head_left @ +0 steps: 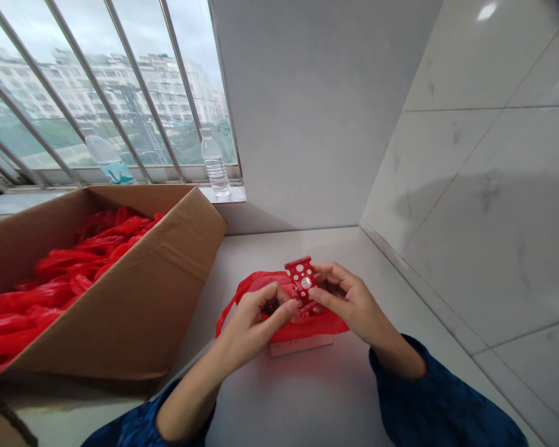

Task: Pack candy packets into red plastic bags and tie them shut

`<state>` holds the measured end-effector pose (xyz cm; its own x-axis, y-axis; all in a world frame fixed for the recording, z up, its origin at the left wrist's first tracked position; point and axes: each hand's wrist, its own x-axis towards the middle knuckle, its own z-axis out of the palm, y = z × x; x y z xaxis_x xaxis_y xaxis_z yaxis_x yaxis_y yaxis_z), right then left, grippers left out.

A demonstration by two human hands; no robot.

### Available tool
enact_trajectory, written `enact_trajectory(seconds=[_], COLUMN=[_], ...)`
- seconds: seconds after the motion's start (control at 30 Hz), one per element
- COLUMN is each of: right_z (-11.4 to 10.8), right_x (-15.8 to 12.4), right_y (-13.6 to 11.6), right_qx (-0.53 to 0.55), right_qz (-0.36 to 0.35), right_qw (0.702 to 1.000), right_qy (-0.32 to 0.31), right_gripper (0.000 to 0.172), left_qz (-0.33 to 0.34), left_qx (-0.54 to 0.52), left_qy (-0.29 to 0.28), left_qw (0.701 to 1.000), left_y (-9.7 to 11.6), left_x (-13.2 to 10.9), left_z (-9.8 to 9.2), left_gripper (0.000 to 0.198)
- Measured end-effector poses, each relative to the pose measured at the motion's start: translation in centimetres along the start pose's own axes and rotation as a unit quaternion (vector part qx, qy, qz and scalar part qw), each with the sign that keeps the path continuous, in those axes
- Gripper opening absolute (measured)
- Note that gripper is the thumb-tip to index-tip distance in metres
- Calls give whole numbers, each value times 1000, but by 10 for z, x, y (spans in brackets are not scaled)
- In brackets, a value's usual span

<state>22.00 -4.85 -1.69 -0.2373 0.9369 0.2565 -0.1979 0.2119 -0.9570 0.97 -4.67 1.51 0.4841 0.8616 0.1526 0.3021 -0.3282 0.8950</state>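
Note:
A small red packet with white dots (302, 280) is held upright above an open red plastic bag (326, 326) on the white surface. My right hand (349, 297) grips the packet by its right side, between thumb and fingers. At the packet's lower left corner, my left hand (259, 316) has its thumb and curled fingers closed; whether they pinch the packet or something behind it is hidden. Red contents show inside the bag, partly covered by my hands. A flat pale pink piece (302, 345) sticks out under the bag's near edge.
A large cardboard box (181, 267) full of red plastic bags (74, 267) stands at the left. Two plastic bottles, one clear (215, 164) and one with a blue label (109, 158), stand by the barred window. A tiled wall (503, 236) rises on the right.

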Motion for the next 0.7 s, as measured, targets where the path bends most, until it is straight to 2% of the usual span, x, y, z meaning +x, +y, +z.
enact_trajectory(seconds=[0.13,0.27,0.47,0.7], right_z=[-3,-2,-2,1], right_x=[1,2,3,6], right_y=[-2,-3,3,2], right_qx=[-68,-99,-29,-1], right_qz=[-10,-19,24,14], right_qw=[997,994,999,1000], right_qy=[-29,-38,-10,16], right_gripper=[33,31,40,39], left_qz=[6,3,13,12], left_qx=[-32,-31,-29,-38], left_qy=[37,41,44,54], left_qw=[999,999,999,998], left_y=[1,-1,-4,-6], left_x=[4,7,8,9], left_z=[-5,-3,-1,-2], left_gripper=[37,38,37,36])
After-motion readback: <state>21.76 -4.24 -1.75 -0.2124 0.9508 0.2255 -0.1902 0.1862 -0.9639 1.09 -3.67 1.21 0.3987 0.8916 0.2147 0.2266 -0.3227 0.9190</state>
